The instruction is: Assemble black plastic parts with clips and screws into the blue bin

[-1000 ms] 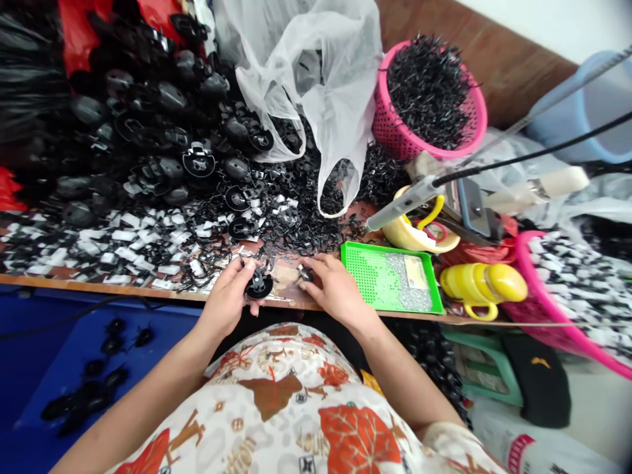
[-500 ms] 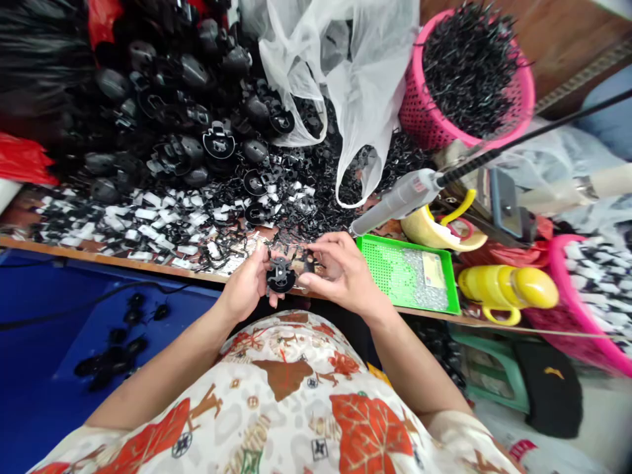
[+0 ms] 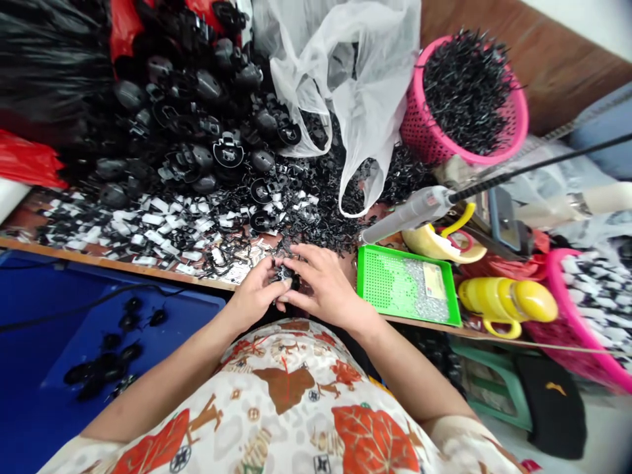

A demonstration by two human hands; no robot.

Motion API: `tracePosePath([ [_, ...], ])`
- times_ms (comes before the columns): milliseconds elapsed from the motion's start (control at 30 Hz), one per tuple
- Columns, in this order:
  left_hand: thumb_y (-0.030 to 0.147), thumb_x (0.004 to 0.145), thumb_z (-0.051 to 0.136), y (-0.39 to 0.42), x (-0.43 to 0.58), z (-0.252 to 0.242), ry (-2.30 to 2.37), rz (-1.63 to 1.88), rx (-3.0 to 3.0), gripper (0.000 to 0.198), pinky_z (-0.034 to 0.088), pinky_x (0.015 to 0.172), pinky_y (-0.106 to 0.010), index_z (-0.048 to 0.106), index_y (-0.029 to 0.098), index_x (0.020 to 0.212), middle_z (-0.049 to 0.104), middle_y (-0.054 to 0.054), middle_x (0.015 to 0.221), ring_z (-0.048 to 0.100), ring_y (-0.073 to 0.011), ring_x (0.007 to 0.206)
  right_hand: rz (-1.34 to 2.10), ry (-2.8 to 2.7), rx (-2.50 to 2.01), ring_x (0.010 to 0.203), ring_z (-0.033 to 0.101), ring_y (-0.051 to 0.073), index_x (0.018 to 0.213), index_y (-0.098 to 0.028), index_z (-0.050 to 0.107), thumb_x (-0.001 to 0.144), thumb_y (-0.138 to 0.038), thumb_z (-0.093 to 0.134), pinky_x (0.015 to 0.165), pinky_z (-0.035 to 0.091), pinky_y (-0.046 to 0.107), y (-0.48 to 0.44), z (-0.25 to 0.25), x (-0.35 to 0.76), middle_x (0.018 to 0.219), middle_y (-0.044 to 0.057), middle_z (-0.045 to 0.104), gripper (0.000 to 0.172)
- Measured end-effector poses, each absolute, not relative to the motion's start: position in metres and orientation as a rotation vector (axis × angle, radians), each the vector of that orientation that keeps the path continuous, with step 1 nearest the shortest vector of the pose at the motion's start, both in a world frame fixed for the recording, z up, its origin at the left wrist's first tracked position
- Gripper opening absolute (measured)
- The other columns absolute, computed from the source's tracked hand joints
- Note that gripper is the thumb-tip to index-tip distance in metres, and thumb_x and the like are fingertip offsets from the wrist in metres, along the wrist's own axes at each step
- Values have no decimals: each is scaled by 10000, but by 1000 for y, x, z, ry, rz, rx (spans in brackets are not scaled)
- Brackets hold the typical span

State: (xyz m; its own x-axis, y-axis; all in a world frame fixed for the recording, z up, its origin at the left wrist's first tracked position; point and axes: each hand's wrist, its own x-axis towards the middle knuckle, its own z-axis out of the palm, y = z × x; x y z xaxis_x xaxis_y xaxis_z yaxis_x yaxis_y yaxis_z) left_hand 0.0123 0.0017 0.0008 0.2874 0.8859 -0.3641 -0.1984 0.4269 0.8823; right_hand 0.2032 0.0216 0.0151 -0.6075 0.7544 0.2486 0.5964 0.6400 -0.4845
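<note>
Close to the table's front edge, a small black plastic assembly (image 3: 295, 282) is held between my two hands, mostly hidden by the fingers. My left hand (image 3: 257, 293) is closed around its left side, the thumb lying across the front. From the other side my right hand (image 3: 318, 284) presses its fingers and thumb onto the same part. Just beyond the hands lie loose black plastic pieces (image 3: 320, 227) and thin metal pins (image 3: 251, 253). White-and-black small parts (image 3: 153, 227) are spread to the left.
Black domed assemblies (image 3: 197, 158) pile up at the back left. A grey electric screwdriver (image 3: 409, 212) hangs above a green tray (image 3: 362, 283) of small clear pieces. Right of it stands a yellow bottle (image 3: 503, 297). A pink basket (image 3: 419, 125) holds black strips. A blue bin (image 3: 44, 316) is below left.
My right hand has moved left onto the black assembly and its fingers have closed on it. The left fingers have curled further around it. The camera view has shifted slightly.
</note>
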Motion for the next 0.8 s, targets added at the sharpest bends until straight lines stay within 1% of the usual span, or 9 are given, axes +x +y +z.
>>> tracePosePath([
  [67,302,800,747,3,12,0,1034,863,810,384,556,491,-232,591,183,1130,613,23,822,599,-105,591,571,-2344,-1064,1407,488,324,1431,-221,536,895,-498,711,1124,435,547,20,12,204,1516,184,509,629],
  [133,294,786,752,5,12,-3,1027,879,760,404,563,499,-237,590,183,1139,641,7,844,613,-116,622,639,-2161,-1088,1393,508,288,1440,-232,519,934,-429,678,1102,480,505,18,11,205,1503,178,507,565],
  [233,288,768,761,9,12,-6,1007,899,642,404,586,519,-255,594,185,1122,672,-11,878,637,-132,659,640,-1904,-1145,1173,630,213,1319,-252,601,986,-270,598,981,558,413,17,12,207,1264,113,646,334],
  [300,292,768,757,12,12,-6,988,908,562,380,602,532,-270,597,186,1096,675,-12,887,656,-140,671,618,-1844,-1145,988,654,185,1213,-246,643,983,-214,583,863,580,366,14,13,206,1091,74,682,240],
  [400,306,770,760,15,13,-4,989,906,537,368,608,540,-275,595,186,1077,675,-15,912,670,-144,681,599,-1843,-1112,840,630,169,1160,-227,647,958,-189,604,732,563,327,10,10,203,966,53,663,210],
  [533,318,791,764,12,16,-3,1066,924,683,462,596,549,-259,545,211,1183,689,-35,1024,663,-151,759,567,-1875,-1101,795,613,172,1096,-210,652,933,-150,620,705,527,326,7,5,200,900,46,667,177],
  [600,308,814,749,10,17,-4,1078,943,809,501,607,635,-281,501,231,1243,697,-54,1110,683,-171,845,604,-1860,-1109,800,619,171,1026,-216,658,936,-145,610,711,521,321,6,5,200,893,42,682,124],
  [667,267,833,731,7,17,-7,1084,970,975,519,603,818,-331,478,240,1284,690,-77,1199,692,-201,1006,659,-1793,-1141,789,619,159,1024,-219,657,943,-162,609,701,521,306,6,8,201,897,36,672,110],
  [800,180,850,687,3,17,-12,1108,992,1270,578,449,1117,-428,444,251,1369,637,-110,1352,595,-239,1292,717,-1716,-1163,801,625,148,1125,-219,657,939,-193,637,709,538,299,5,14,201,943,39,646,188],
])
